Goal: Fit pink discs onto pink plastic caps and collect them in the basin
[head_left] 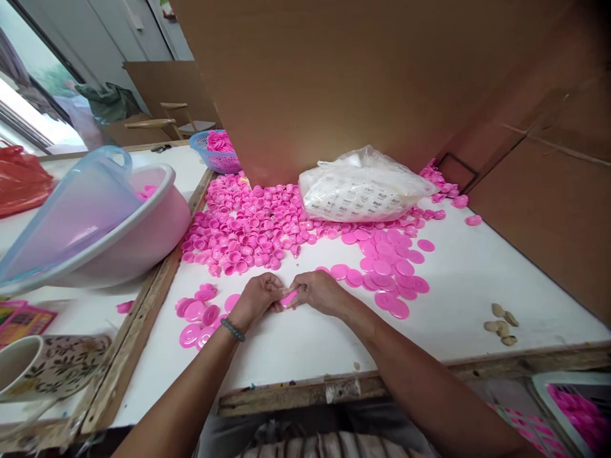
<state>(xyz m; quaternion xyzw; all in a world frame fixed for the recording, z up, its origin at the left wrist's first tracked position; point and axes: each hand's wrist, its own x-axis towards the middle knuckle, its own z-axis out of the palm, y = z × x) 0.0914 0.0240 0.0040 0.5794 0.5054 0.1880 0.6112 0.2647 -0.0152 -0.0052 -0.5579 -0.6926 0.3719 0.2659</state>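
Observation:
My left hand and my right hand meet over the white tabletop, fingers closed on one small pink plastic piece between them. Fingers cover much of it, so its full shape is hidden. To the left of my left hand lie several pink round discs, some with raised rings. A wider spread of flat pink discs lies beyond my right hand. Past both hands is a large heap of small pink plastic cups. A bead bracelet circles my left wrist.
A white plastic bag rests on the heap against cardboard. At left are a pink-white basin holding a blue container, and a floral mug. Peanut shells lie at right; a blue-pink basket stands behind.

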